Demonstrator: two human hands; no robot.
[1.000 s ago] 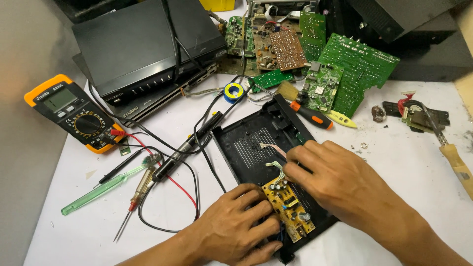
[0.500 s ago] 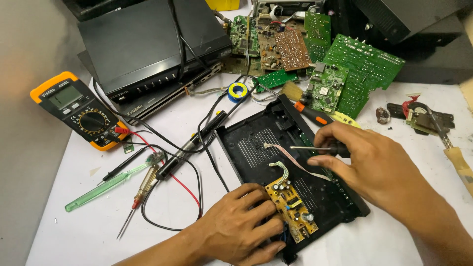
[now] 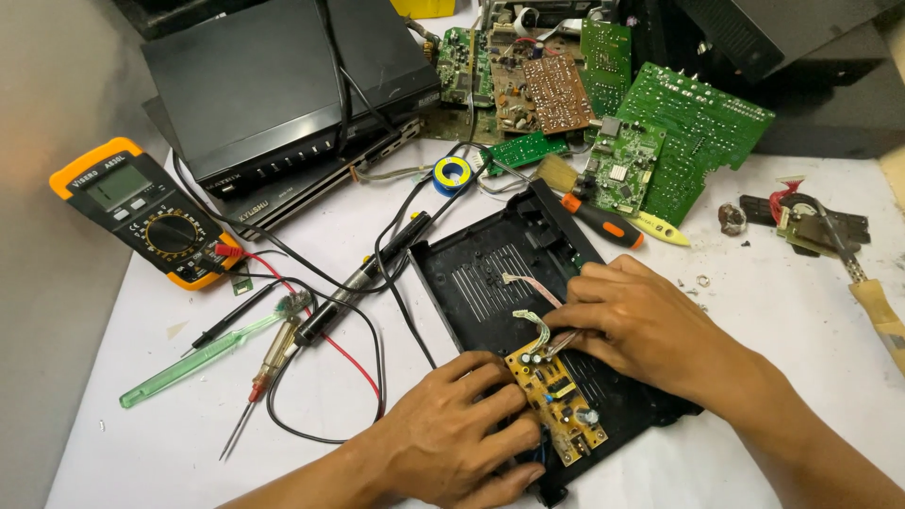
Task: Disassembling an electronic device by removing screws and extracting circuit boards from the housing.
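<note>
While both hands (image 3: 556,377) touch it, the yellow circuit board (image 3: 556,403) lies between them.

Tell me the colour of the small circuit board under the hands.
Yellow-tan small circuit board, seen in the head view.

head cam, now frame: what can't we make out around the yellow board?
- Head view: right hand covers the flat cable's far end; whether the fingers grip it, cannot tell.
- Left hand hides the black tray's near-left corner.
- Yellow board's small parts are too tiny to identify.
- Brush handle is cut by the right edge.
</note>
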